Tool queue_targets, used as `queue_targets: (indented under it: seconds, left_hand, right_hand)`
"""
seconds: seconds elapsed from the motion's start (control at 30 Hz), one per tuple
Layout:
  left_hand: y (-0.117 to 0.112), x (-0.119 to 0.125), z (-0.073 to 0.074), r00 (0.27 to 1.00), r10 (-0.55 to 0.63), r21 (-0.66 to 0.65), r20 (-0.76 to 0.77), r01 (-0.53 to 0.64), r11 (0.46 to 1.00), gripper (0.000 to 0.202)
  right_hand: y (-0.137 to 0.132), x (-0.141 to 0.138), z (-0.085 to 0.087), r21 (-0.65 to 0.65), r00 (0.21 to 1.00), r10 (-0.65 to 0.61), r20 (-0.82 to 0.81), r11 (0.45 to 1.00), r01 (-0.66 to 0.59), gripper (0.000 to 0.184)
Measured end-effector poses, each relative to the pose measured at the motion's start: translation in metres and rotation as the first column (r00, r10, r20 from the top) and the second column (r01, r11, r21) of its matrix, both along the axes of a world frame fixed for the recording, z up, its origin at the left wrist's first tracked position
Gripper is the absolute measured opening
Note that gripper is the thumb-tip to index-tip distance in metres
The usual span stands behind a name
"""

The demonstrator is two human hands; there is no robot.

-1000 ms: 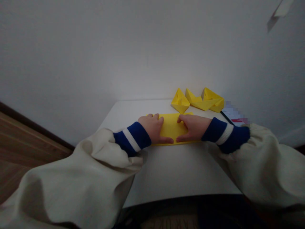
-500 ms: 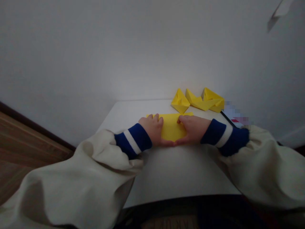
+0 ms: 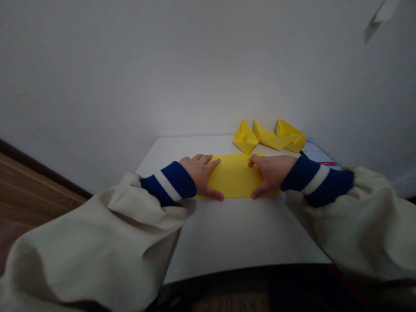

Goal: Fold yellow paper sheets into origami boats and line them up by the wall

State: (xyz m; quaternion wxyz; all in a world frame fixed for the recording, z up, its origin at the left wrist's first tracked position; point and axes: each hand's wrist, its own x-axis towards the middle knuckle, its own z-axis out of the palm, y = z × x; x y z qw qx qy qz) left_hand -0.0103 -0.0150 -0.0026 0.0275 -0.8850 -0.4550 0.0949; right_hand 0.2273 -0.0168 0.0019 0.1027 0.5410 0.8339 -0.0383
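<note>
A yellow sheet of paper [image 3: 235, 175], folded into a wide rectangle, lies flat on the white table. My left hand [image 3: 199, 172] rests over its left end, fingers spread and the thumb stretched along the near edge. Over the right end lies my right hand [image 3: 273, 171], its thumb at the near edge and its index finger, slightly bent, by the far edge. Both hands touch the paper from above, and neither is wrapped around it. The paper's two ends are partly hidden beneath them.
Folded yellow paper boats [image 3: 279, 139] and another folded yellow piece [image 3: 245, 138] stand at the table's back right, against the wall [image 3: 195, 65]. A device with a lit screen [image 3: 318, 154] lies right of them. The white table [image 3: 243, 234] has its near edge close to my body.
My hands have slid apart along the paper, the left hand leftward and the right hand rightward. Their thumbs, which met at the near edge, are now separated, showing more of the paper.
</note>
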Motion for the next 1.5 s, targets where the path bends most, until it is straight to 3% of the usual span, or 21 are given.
queue_targets:
  seconds: [0.23, 0.43, 0.6, 0.73, 0.93, 1.03, 1.13, 1.2, 1.37, 1.5]
  left_hand:
    - [0.011, -0.017, -0.004, 0.997, -0.033, -0.131, -0.074, 0.023, 0.991, 0.121]
    - [0.020, -0.030, -0.008, 0.989, -0.038, -0.209, -0.145, 0.007, 0.978, 0.123]
    - [0.028, -0.040, -0.012, 0.988, -0.100, -0.232, -0.115, 0.071, 0.970, 0.127]
    - [0.025, -0.036, -0.012, 0.990, -0.034, -0.244, -0.140, -0.001, 0.970, 0.127]
    - [0.004, -0.009, -0.012, 0.985, 0.141, -0.121, -0.103, -0.153, 0.981, 0.121]
    - [-0.007, 0.004, -0.010, 1.000, 0.015, -0.003, 0.007, -0.015, 1.000, 0.116]
    - [-0.012, 0.014, -0.006, 0.972, -0.219, -0.006, 0.091, 0.220, 0.975, 0.107]
    - [-0.013, 0.020, -0.002, 0.952, -0.279, 0.044, 0.128, 0.276, 0.960, 0.097]
    - [-0.014, 0.027, 0.009, 0.953, -0.282, 0.114, 0.113, 0.269, 0.956, 0.067]
    - [-0.016, 0.027, 0.013, 0.967, -0.239, 0.090, 0.084, 0.231, 0.969, 0.070]
  right_hand:
    - [0.004, 0.015, -0.004, -0.101, 0.995, -0.054, 0.087, 0.993, 0.063, 0.094]
    - [0.008, 0.029, -0.007, -0.208, 0.996, -0.075, 0.053, 0.974, 0.085, 0.090]
    - [0.014, 0.038, -0.013, -0.201, 0.995, -0.089, 0.046, 0.975, 0.096, 0.088]
    - [0.013, 0.037, -0.016, -0.190, 0.998, -0.059, 0.004, 0.980, 0.058, 0.092]
    - [0.003, 0.016, -0.014, -0.024, 0.966, 0.212, -0.151, 0.976, -0.218, 0.084]
    - [-0.002, 0.005, -0.011, 0.117, 0.924, 0.334, -0.183, 0.941, -0.317, 0.071]
    - [-0.005, -0.002, -0.006, 0.205, 0.894, 0.389, -0.223, 0.915, -0.347, 0.063]
    - [-0.006, -0.005, -0.004, 0.234, 0.869, 0.424, -0.255, 0.899, -0.370, 0.059]
    - [-0.002, -0.004, -0.007, 0.300, 0.874, 0.426, -0.234, 0.887, -0.352, 0.051]
    - [0.009, 0.000, -0.016, 0.348, 0.930, 0.318, -0.183, 0.906, -0.241, 0.058]
